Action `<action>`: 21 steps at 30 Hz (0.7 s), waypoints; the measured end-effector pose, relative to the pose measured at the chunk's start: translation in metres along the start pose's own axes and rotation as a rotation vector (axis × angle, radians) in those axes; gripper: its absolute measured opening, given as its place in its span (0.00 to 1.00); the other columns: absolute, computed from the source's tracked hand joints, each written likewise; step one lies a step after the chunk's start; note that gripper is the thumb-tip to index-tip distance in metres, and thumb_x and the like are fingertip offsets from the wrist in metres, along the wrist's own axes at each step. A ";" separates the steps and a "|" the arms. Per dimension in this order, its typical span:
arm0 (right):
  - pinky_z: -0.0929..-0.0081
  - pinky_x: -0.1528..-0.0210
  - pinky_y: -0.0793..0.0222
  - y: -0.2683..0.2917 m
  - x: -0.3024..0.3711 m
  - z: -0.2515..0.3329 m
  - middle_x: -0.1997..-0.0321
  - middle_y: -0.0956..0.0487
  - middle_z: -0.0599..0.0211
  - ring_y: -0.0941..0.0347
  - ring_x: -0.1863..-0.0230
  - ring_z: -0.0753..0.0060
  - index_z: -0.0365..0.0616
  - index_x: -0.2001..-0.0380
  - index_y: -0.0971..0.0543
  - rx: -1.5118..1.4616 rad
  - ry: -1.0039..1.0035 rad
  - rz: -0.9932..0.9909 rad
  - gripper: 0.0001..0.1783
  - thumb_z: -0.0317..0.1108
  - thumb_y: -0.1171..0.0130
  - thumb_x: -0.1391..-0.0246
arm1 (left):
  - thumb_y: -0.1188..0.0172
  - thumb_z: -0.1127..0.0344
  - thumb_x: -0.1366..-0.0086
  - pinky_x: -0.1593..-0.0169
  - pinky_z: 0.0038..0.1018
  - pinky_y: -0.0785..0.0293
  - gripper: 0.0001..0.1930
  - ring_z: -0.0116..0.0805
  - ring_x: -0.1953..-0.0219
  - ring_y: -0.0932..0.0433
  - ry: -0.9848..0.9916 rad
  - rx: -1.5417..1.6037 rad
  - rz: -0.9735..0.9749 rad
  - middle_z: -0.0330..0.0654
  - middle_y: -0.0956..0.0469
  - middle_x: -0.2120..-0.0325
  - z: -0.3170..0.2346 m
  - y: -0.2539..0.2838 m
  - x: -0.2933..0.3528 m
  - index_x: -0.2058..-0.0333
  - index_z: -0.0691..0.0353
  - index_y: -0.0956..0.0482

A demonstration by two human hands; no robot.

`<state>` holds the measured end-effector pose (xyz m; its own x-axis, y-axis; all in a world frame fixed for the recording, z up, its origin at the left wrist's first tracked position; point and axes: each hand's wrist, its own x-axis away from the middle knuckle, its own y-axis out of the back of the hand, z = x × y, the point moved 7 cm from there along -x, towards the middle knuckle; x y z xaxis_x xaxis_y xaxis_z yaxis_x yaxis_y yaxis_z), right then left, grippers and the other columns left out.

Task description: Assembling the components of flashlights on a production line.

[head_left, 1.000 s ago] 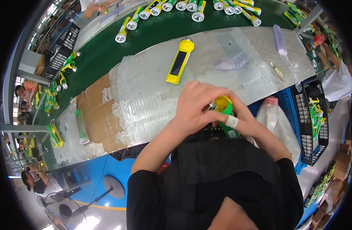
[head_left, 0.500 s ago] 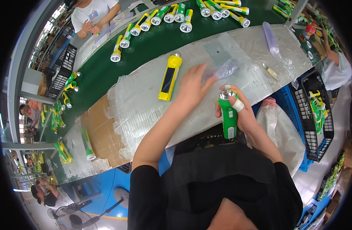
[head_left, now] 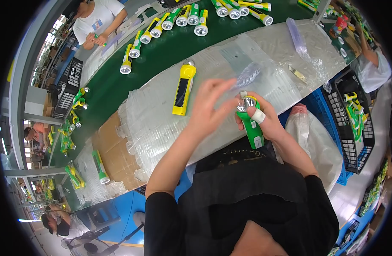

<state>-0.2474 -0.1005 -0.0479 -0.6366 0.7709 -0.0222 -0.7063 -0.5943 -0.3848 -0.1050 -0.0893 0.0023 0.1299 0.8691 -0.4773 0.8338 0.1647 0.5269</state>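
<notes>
My right hand (head_left: 266, 115), with white tape around its thumb and a fingertip, grips a green flashlight (head_left: 252, 130). The flashlight's round silver reflector (head_left: 247, 103) faces up. My left hand (head_left: 208, 109) hovers just left of that reflector, its fingers apart and somewhat blurred by motion. Whether a thin clear piece is at its fingertips does not show. Beyond the hands lies a stack of clear round discs (head_left: 248, 75) in a plastic sleeve. On the covered bench to the left rests a yellow flashlight (head_left: 184, 91) with a dark panel along its body.
Several green and yellow flashlights (head_left: 200, 29) line the green belt (head_left: 106, 72) at the back. A knife (head_left: 297, 73) and a plastic sleeve (head_left: 296, 36) lie on the right. Beside the bench are a white sack (head_left: 311, 141) and a black crate (head_left: 356, 158). Another person (head_left: 98, 21) works across the belt.
My left hand has moved from beside the disc stack toward the reflector. The green flashlight in my right hand has shifted slightly left and tilted. The view has shifted a little.
</notes>
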 end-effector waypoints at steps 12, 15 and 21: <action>0.77 0.67 0.27 -0.042 -0.009 -0.013 0.65 0.24 0.62 0.24 0.70 0.73 0.41 0.47 0.32 0.081 -0.123 0.192 0.22 0.43 0.46 0.38 | 0.56 0.65 0.32 0.42 0.38 0.37 0.18 0.50 0.46 0.31 -0.230 -0.001 -0.053 0.50 0.27 0.50 -0.020 0.009 0.044 0.50 0.67 0.24; 0.76 0.67 0.27 -0.046 -0.014 -0.025 0.65 0.24 0.63 0.24 0.70 0.73 0.42 0.47 0.32 0.091 -0.120 0.174 0.20 0.42 0.47 0.37 | 0.58 0.65 0.31 0.41 0.40 0.38 0.18 0.52 0.45 0.32 -0.249 0.022 -0.081 0.51 0.28 0.48 -0.012 0.008 0.046 0.51 0.68 0.24; 0.74 0.67 0.28 -0.043 -0.039 -0.009 0.66 0.25 0.64 0.25 0.70 0.72 0.42 0.46 0.33 0.049 -0.043 0.132 0.19 0.38 0.48 0.37 | 0.50 0.65 0.34 0.45 0.38 0.34 0.17 0.51 0.47 0.29 -0.101 0.069 -0.179 0.50 0.28 0.49 -0.001 0.033 0.026 0.49 0.65 0.27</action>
<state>-0.1896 -0.1028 -0.0392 -0.7368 0.6755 -0.0295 -0.6292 -0.7010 -0.3356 -0.0749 -0.0608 0.0079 0.0271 0.7772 -0.6286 0.8826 0.2767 0.3801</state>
